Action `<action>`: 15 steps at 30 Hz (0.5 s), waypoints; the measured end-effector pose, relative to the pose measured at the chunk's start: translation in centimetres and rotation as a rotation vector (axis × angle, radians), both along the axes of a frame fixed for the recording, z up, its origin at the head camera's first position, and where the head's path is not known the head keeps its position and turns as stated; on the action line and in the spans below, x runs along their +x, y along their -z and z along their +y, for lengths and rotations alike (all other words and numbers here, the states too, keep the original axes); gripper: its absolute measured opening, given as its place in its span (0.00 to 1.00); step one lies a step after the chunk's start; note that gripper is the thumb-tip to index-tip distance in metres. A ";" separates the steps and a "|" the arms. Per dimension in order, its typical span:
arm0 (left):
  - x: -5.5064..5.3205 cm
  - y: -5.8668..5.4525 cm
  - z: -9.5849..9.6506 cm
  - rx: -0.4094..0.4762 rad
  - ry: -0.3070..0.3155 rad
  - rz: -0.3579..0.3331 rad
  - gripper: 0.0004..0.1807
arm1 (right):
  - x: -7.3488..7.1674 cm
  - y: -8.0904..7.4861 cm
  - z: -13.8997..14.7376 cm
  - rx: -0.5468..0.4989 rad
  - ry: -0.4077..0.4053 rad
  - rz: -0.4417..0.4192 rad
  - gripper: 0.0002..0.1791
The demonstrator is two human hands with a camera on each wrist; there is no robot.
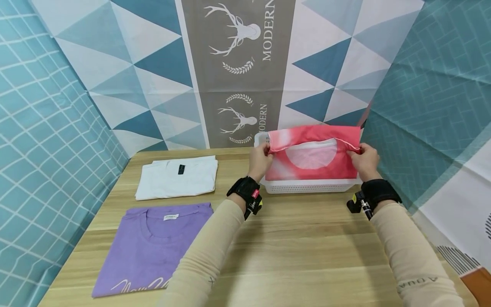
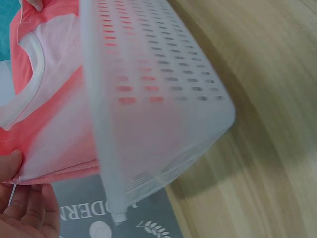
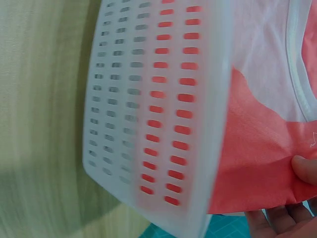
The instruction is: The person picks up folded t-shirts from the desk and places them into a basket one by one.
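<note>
A red and pale pink shirt (image 1: 310,166), folded, sits partly inside a white perforated plastic basket (image 1: 307,186). My left hand (image 1: 261,161) pinches the shirt's left side, thumb on top and fingers beneath, as the left wrist view shows. At the opposite side my right hand (image 1: 364,161) pinches the cloth in the same manner. Between the hands the neckline faces up, and the shirt's far part stands raised above the rim. Through the basket's slots (image 3: 173,144) in the right wrist view, red cloth shows. The basket's floor is hidden.
To the left on the wooden table (image 1: 307,256) lies a folded white shirt (image 1: 178,181) with a black label. Nearer, a folded purple shirt (image 1: 153,247) with white lettering is partly covered by the left sleeve. A patterned cloth (image 1: 238,76) hangs behind the basket.
</note>
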State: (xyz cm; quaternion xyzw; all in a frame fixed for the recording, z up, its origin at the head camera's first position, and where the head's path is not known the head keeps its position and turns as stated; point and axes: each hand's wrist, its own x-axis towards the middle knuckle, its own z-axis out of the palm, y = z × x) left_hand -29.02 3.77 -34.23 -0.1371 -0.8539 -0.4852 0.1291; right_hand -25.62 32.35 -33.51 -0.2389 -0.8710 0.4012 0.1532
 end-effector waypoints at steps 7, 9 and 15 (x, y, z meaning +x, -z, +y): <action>0.1 1.5 -0.2 -0.033 0.020 -0.036 0.06 | -0.2 1.4 0.1 -0.022 -0.014 -0.015 0.21; 0.3 1.7 -0.3 -0.045 0.026 -0.053 0.06 | -0.2 1.8 0.0 -0.049 -0.016 -0.024 0.21; 0.4 2.0 -0.2 -0.096 0.045 -0.095 0.07 | -0.1 2.8 0.4 -0.061 -0.029 -0.049 0.23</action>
